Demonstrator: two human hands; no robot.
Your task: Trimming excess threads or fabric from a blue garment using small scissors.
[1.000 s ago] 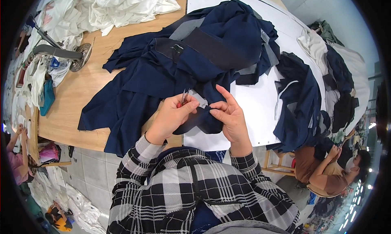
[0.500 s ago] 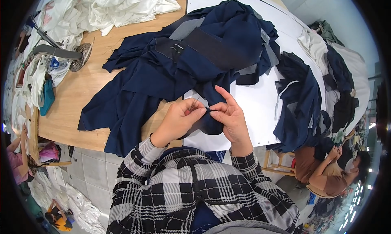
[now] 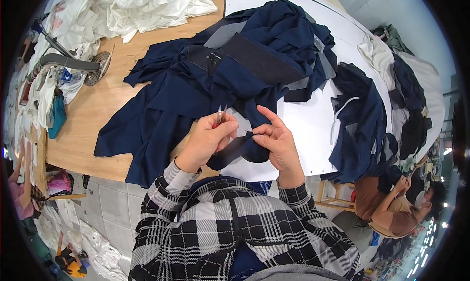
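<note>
In my left hand (image 3: 204,142) is a small pair of thread snips (image 3: 221,115), its metal blades pointing up and a bit of red showing between the fingers. Thumb and forefinger of my right hand (image 3: 279,143) pinch the edge of a navy garment (image 3: 255,150), while another finger sticks up. The pinched part hangs below the fingertips, near the table's front edge. Beyond both hands the rest of the navy cloth (image 3: 169,102) lies heaped, with a dark band and grey patches on it. A gap separates the snips from the pinched edge.
White cloth (image 3: 156,7) is piled at the far left, near a grey lamp arm with a round base (image 3: 100,68). More navy garments (image 3: 360,129) drape over the right side. A person in brown (image 3: 396,212) sits at the right; other people are at the left rim.
My left hand has moved left and slightly up, away from the pinched edge, and the snips' blades now show more clearly. My right hand has hardly moved.
</note>
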